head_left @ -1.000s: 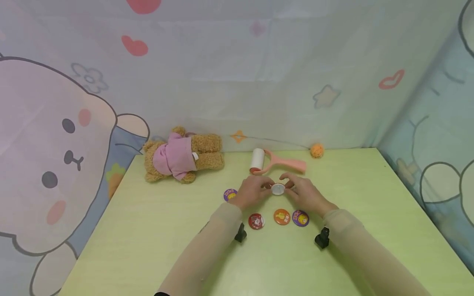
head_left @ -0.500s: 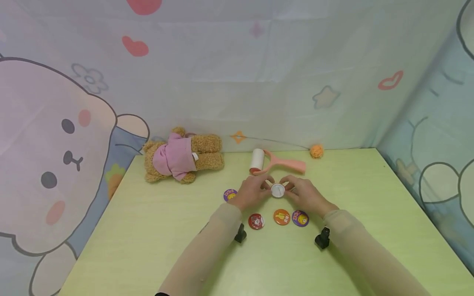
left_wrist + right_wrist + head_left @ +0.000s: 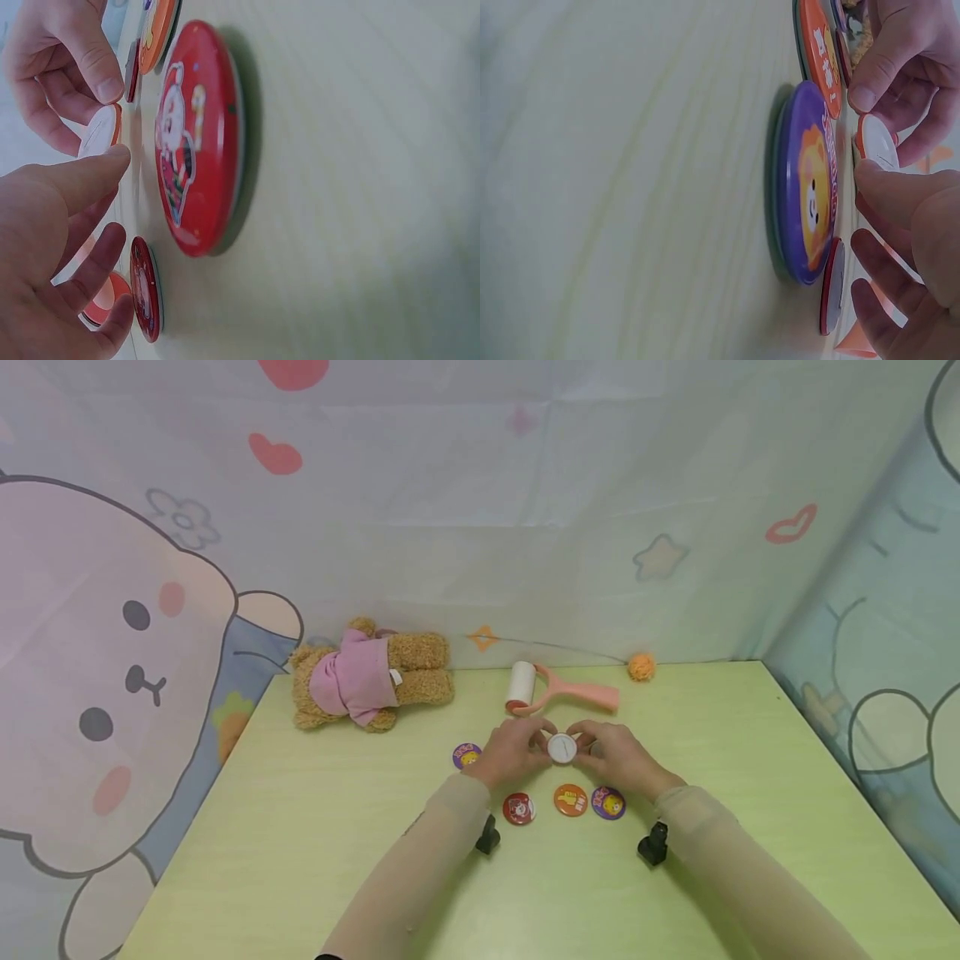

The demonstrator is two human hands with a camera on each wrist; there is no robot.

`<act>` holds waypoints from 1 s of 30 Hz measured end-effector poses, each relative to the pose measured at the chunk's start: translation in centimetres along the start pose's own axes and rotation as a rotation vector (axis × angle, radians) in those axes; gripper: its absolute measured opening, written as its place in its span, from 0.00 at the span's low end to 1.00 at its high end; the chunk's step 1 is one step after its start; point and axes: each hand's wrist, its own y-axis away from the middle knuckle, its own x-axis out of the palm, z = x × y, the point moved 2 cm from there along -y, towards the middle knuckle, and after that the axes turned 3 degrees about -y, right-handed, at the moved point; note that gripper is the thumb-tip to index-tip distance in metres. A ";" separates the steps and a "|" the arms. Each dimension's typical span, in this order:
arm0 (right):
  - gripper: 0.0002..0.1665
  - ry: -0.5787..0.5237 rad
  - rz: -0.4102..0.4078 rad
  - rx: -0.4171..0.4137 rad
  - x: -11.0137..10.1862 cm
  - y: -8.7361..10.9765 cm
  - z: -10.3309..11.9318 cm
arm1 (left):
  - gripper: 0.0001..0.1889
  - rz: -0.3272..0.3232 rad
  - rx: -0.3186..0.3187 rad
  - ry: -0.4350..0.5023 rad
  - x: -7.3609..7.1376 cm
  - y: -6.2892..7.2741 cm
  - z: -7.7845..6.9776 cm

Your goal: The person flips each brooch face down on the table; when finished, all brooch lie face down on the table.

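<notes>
Between both hands, a round button badge [image 3: 562, 748] shows its white back with a thin pin line; its rim looks orange-red in the left wrist view. My left hand [image 3: 516, 750] pinches its left edge between thumb and finger, the other fingers loosely bent. Opposite, my right hand [image 3: 615, 754] pinches the right edge. Nearer to me lie a red badge [image 3: 519, 808], an orange thumbs-up badge [image 3: 571, 800] and a purple lion badge [image 3: 608, 802]. Another purple badge [image 3: 467, 756] is partly covered by the left hand. Beside each hand, wrist views show further red-edged badges [image 3: 146, 289] [image 3: 832, 286].
Behind the hands lies a lint roller [image 3: 570, 689] with a pink handle. A teddy bear [image 3: 367, 677] in a pink top lies at the back left. An orange fuzzy ball [image 3: 641, 667] sits at the table's [image 3: 712, 718] back edge, against a patterned cloth [image 3: 570, 527].
The held badge has tilted so its white back faces the head camera more fully, and it has come slightly nearer. The fingers have shifted a little around its edge; the other things stay put.
</notes>
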 end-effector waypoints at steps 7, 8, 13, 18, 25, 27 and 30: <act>0.22 0.008 0.018 -0.003 -0.4 -0.2 0.0 | 0.22 -0.004 -0.007 -0.046 0.0 -0.1 -0.2; 0.22 0.009 0.021 -0.002 -0.4 -0.3 0.0 | 0.22 -0.005 -0.007 -0.051 0.0 -0.1 -0.2; 0.23 0.003 0.027 0.004 -0.7 -0.5 0.1 | 0.20 -0.004 -0.007 -0.067 -0.3 -0.3 -0.4; 0.20 0.009 0.026 -0.004 -0.6 -0.7 0.2 | 0.19 0.001 -0.015 -0.086 -0.5 -0.4 -0.6; 0.19 0.019 0.030 -0.012 0.0 -0.3 0.1 | 0.19 0.046 -0.040 -0.129 -0.2 -0.3 -0.5; 0.18 0.025 0.035 -0.013 0.3 -0.2 0.0 | 0.19 0.054 -0.038 -0.143 -0.1 -0.3 -0.4; 0.17 0.041 0.038 -0.027 0.4 -0.3 0.0 | 0.18 0.062 -0.031 -0.163 0.1 -0.3 -0.4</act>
